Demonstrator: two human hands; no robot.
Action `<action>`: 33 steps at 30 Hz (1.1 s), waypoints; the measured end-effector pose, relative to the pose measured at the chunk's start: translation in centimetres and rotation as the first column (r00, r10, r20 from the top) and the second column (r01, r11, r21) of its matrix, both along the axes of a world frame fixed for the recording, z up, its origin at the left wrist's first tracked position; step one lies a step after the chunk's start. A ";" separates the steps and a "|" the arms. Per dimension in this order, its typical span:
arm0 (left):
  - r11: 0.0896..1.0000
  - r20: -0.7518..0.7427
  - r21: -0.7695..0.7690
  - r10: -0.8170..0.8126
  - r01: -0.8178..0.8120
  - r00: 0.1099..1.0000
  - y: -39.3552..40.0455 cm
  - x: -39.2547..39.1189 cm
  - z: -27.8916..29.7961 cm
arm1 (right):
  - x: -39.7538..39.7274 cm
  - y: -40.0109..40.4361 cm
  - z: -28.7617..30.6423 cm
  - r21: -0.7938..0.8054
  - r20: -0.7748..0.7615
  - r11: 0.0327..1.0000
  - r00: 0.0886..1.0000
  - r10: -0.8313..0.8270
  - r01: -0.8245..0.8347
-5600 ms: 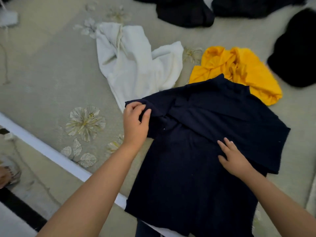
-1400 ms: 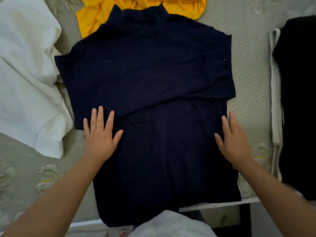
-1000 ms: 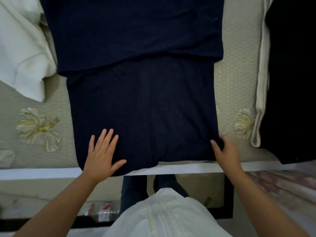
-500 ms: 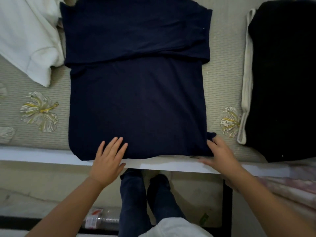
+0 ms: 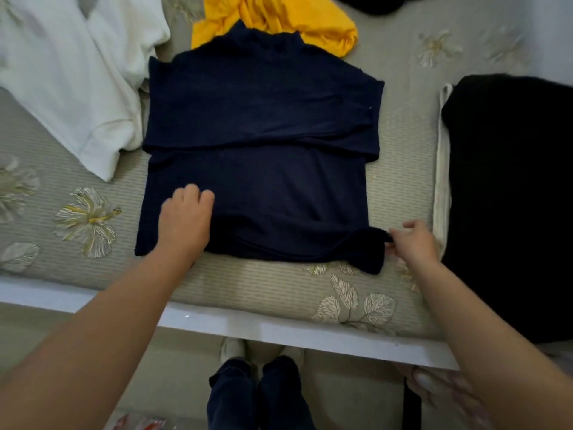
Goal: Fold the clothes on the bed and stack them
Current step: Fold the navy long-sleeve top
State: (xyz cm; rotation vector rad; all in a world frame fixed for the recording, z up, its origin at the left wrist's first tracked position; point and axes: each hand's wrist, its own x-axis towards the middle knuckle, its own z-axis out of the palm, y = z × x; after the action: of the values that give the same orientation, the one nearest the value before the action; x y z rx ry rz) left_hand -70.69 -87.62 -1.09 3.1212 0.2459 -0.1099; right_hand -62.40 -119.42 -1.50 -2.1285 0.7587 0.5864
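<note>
**Navy top spread flat, both hands at its hem**

A navy top [image 5: 260, 125] lies on the bed [image 5: 248, 287], collar pointing away from the person, both sleeves already folded across the chest. Its bottom hem sits a little way in from the bed's white edge.

The left hand [image 5: 185, 221] is on the lower left part of the top, fingers curled down into the cloth; whether it is gripping a fold or only pressing I cannot tell. The right hand [image 5: 414, 240] pinches the lower right corner of the hem between thumb and fingers, and that corner is pulled out sideways into a small point.

Touching the navy top on its left is a rumpled white garment [image 5: 71, 76]. A yellow garment [image 5: 288, 17] lies bunched behind the collar, partly under it. To the right, well apart from the hem, sits a black folded pile [image 5: 511, 187] with a cream piece [image 5: 441, 169] showing along its left side. The bedcover is grey-green with pale flower prints.

The person's dark trousers [image 5: 257, 395] show below the bed edge.
</note>
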 end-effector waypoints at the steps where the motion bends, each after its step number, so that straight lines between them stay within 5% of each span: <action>1: 0.998 0.030 -0.052 -0.040 0.042 0.999 -1.2 -0.8 0.3 | -0.2 0.1 -0.5 -0.172 0.070 0.973 0.983 0.170 -0.156; 3: 0.988 0.007 -0.108 -0.109 0.109 0.994 -2.9 -3.4 -0.5 | -1.4 0.7 -0.7 -0.385 0.265 0.806 0.782 0.564 -0.450; 5: 0.989 -0.156 -0.148 -0.048 0.025 0.987 -3.2 -5.6 -1.5 | -2.8 1.3 -1.1 -0.568 0.328 0.519 0.403 0.854 -0.639; 7: 0.982 -0.209 -0.158 0.067 -0.102 0.976 -2.1 -6.7 -2.4 | -3.2 1.6 -1.5 -0.659 0.095 0.140 0.102 0.990 -0.739; 9: 0.980 -0.133 -0.133 0.127 -0.145 0.983 -0.5 -7.0 -3.0 | -2.9 2.4 -1.6 -0.615 -0.112 -0.062 0.009 0.994 -0.786; 13: 0.979 0.020 -0.124 0.167 -0.163 0.986 2.3 -6.6 -3.1 | -2.2 2.7 -1.2 -0.718 0.130 0.087 -0.011 0.991 -0.691; 18: 0.969 -0.110 -0.117 0.207 -0.220 0.972 4.8 -5.7 -3.2 | -4.3 1.1 0.2 -0.673 0.234 0.100 -0.082 0.969 -0.733; 27: 0.985 -0.300 -0.098 -0.165 0.142 0.940 3.5 -4.3 -5.1 | -8.0 -0.1 1.9 -0.549 0.246 0.158 0.022 0.969 -0.821; 33: 0.991 -0.343 -0.137 -0.047 0.000 0.938 -1.6 -3.2 -5.6 | -10.4 0.3 4.3 -0.307 0.275 0.277 0.194 0.942 -0.910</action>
State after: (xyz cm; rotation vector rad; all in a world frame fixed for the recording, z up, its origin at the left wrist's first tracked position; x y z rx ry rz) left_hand -73.85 -89.26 -6.66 2.9495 0.1930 -0.6511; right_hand -72.77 -119.14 2.77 -2.4927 -0.9675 0.6405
